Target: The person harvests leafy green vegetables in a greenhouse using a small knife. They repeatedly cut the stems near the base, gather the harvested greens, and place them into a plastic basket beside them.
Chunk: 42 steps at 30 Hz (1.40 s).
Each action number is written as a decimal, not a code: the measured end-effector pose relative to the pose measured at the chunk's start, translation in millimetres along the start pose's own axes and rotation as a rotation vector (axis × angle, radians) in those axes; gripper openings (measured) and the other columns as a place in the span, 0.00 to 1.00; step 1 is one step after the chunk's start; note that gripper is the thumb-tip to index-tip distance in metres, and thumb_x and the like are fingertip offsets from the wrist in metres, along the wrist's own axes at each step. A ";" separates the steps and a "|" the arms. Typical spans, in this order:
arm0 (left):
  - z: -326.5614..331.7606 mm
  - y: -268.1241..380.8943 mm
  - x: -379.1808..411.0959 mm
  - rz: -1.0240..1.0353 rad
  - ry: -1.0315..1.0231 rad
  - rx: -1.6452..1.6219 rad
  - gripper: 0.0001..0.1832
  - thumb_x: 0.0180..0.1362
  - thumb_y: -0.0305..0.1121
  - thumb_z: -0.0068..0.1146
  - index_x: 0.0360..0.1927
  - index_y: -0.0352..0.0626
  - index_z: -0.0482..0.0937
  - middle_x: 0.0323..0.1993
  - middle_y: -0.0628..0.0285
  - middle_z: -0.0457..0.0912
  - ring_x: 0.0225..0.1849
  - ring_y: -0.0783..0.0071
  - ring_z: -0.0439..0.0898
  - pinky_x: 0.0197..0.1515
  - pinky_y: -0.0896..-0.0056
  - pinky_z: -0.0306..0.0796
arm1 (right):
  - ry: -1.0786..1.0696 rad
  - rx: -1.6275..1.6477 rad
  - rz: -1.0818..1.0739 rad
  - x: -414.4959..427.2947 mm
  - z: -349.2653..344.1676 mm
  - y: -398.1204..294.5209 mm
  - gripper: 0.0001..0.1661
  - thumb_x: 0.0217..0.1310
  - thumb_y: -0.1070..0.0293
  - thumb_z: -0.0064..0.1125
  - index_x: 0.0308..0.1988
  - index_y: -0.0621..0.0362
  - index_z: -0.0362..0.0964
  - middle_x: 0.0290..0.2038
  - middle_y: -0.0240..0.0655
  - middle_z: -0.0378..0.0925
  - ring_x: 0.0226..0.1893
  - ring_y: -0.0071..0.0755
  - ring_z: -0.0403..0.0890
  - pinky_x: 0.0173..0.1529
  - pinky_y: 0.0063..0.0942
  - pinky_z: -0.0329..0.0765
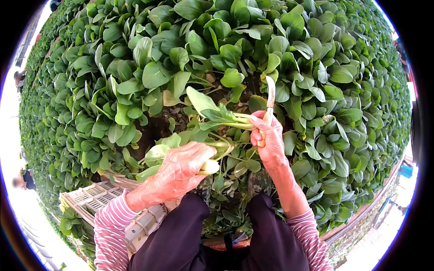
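My left hand is closed around cut leafy greens, probably bok choy; the pale stem base sticks out to its right and the green leaves fan out to its left. In my right hand is a small curved harvesting knife, its blade pointing up and away from me. The thumb and fingers of that same hand also pinch a few leaf stalks, whose leaves extend to the left. Below both hands lie loose leaves on the ground between my legs.
Dense leafy plants fill the bed ahead and to both sides. Bare soil shows in front of my left hand. A slatted plastic crate stands at my left, with more greens beside it. A bed edging runs along the right.
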State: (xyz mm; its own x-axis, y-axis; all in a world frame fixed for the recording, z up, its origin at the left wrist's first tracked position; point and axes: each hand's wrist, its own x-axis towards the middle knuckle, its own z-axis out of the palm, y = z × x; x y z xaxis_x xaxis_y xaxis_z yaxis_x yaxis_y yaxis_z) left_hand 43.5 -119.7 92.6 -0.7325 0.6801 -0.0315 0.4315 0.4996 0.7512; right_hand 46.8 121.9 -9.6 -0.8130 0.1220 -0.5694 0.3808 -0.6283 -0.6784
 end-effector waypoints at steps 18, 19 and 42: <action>28.0 -54.8 84.9 -0.232 -0.118 0.050 0.15 0.52 0.34 0.69 0.39 0.41 0.76 0.25 0.56 0.81 0.27 0.62 0.82 0.33 0.65 0.75 | -0.039 -0.252 0.087 19.8 3.7 8.2 0.22 0.66 0.50 0.61 0.38 0.59 0.70 0.25 0.40 0.81 0.13 0.17 0.67 0.15 0.18 0.63; 20.8 -53.6 96.7 -0.246 -0.116 0.018 0.15 0.53 0.33 0.69 0.39 0.41 0.75 0.25 0.57 0.80 0.27 0.63 0.82 0.33 0.66 0.75 | -0.050 -0.258 0.101 30.1 -1.0 8.4 0.20 0.67 0.51 0.60 0.37 0.58 0.69 0.24 0.39 0.80 0.14 0.17 0.68 0.15 0.19 0.63; 26.8 -143.8 170.8 0.001 -0.042 0.560 0.39 0.45 0.19 0.63 0.65 0.41 0.66 0.36 0.49 0.80 0.36 0.45 0.80 0.37 0.50 0.72 | -0.027 -0.234 0.221 109.4 9.5 43.9 0.15 0.69 0.59 0.56 0.38 0.61 0.69 0.19 0.42 0.76 0.09 0.24 0.66 0.12 0.25 0.60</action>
State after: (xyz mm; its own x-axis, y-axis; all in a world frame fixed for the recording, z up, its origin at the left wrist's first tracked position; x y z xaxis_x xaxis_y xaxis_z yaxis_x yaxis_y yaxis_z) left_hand -129.6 -60.9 -38.5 -0.7150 0.6960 -0.0657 0.6545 0.6995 0.2870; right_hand -29.7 100.3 -97.3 -0.7093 -0.0206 -0.7046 0.6381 -0.4434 -0.6294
